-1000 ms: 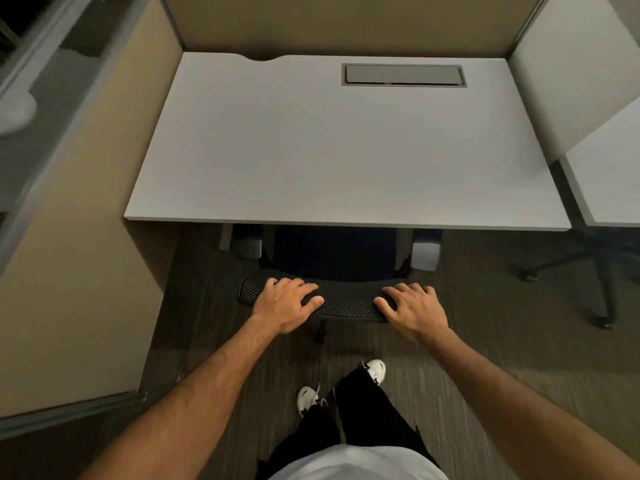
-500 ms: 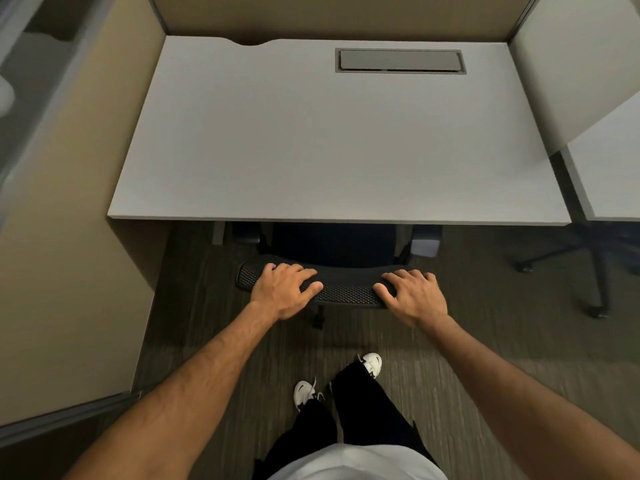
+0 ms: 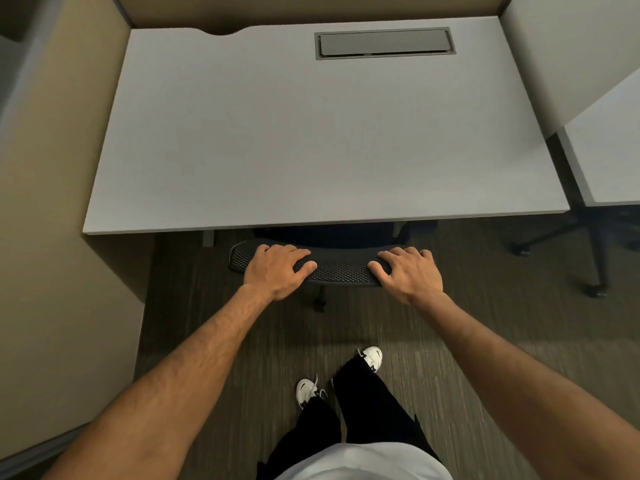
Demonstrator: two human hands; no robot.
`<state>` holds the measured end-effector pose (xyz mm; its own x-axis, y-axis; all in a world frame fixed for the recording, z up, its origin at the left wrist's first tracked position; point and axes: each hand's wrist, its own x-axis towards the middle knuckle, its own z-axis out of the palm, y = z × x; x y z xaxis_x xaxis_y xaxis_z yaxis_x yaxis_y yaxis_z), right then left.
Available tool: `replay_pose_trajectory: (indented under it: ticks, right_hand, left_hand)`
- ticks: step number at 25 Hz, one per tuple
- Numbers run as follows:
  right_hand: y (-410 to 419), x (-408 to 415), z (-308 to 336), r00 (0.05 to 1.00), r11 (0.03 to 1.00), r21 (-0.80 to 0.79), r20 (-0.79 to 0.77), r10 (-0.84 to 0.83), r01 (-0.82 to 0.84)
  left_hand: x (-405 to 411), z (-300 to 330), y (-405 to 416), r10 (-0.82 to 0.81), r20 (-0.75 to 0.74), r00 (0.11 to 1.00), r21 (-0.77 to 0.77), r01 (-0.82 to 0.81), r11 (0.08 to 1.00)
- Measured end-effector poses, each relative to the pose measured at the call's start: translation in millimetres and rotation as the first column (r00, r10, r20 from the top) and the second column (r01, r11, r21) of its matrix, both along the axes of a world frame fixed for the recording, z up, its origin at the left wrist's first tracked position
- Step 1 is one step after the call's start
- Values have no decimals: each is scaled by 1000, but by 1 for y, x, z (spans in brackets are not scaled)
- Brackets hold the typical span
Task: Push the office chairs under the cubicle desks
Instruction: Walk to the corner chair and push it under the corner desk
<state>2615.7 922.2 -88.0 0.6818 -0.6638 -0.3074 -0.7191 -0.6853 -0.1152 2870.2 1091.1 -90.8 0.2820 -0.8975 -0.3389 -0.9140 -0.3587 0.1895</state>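
A black office chair [image 3: 341,266] stands at the front edge of a white cubicle desk [image 3: 311,140]. Only the mesh top of its backrest and a sliver of its seat show; the armrests and most of the seat are hidden under the desktop. My left hand [image 3: 277,270] grips the left part of the backrest top. My right hand [image 3: 408,273] grips the right part. One caster [image 3: 318,303] shows below the backrest.
Beige cubicle panels [image 3: 52,202] wall the desk on the left, back and right. A grey cable hatch [image 3: 384,43] is set in the desktop. The dark base of a second chair [image 3: 588,251] stands under the neighbouring desk [image 3: 609,161] at right. Carpet underfoot.
The chair has rolled further under the desk with both hands on it; its armrests, seen before, are now hidden. I have stepped closer to the desk.
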Motion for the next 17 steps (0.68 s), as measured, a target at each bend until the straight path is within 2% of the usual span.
replay_pose_trajectory:
  ticks: [4,17]
  right_hand:
    - [-16,13,0,1000,1000,1,2,-20,20]
    - [-71,27,-8,996,996,-59,-54,69,-72]
  left_hand:
    - [14,0,-21,3,1,1000,2,-3,1000]
    - [7,-19,-44,68,-46,997,2,-68,998]
